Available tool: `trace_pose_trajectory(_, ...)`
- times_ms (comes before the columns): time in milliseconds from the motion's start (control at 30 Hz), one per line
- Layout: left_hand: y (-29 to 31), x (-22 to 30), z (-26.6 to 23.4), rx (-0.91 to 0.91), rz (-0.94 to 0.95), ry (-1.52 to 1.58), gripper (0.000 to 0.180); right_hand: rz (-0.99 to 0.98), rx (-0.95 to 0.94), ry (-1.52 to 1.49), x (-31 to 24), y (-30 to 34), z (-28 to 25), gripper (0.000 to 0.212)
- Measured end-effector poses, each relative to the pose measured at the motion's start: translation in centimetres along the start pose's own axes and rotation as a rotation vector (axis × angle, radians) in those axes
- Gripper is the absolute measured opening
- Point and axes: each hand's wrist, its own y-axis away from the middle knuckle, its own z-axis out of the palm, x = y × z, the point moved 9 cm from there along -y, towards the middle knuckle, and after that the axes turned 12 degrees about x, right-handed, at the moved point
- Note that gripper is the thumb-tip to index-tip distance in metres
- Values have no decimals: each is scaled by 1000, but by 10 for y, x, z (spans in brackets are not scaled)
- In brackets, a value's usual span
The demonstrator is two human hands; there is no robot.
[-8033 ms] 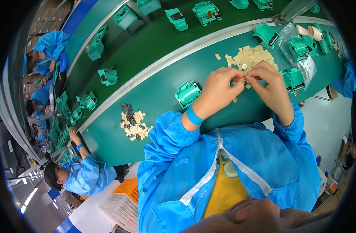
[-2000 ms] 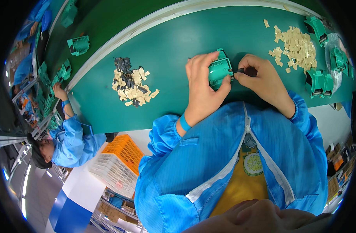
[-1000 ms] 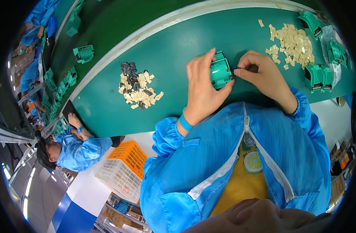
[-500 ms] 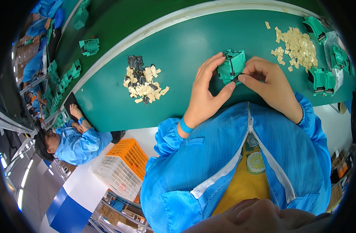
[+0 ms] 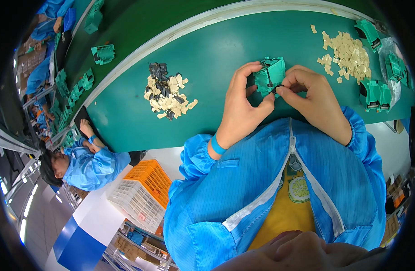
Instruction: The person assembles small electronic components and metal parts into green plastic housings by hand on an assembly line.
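Observation:
Between my two hands is a green plastic housing (image 5: 275, 70) with black trim, just above the green bench. My left hand (image 5: 241, 99) grips its left side, fingers at the far corner and thumb at the near edge. A small dark piece (image 5: 276, 88) sits at the housing's near edge, pinched by the thumb and forefinger of my right hand (image 5: 311, 92). How far that piece is fixed to the housing cannot be made out. On the bench to the left lies a mixed heap of beige and black scraps (image 5: 167, 92).
Beige pieces (image 5: 350, 54) form a pile at the right. More green housings (image 5: 374, 94) stand at the bench's right end, some by a clear plastic bag (image 5: 389, 49). Others lie beyond the white rail (image 5: 157, 45). A co-worker (image 5: 87, 160) sits at the left, near orange and white crates (image 5: 148, 183).
The housing has turned slightly between my hands. My right fingers have shifted a little at its near edge, still pinching the dark piece.

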Motion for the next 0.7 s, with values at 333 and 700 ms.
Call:
trace_pose_trajectory(333, -5, 1, 0, 12, -10, -11, 54, 14, 38, 9, 3, -4, -3, 14)
trace_pose_trajectory(700, -4, 9, -2, -26, -63, 76, 59, 200, -118, -635, 23, -10, 8, 23)
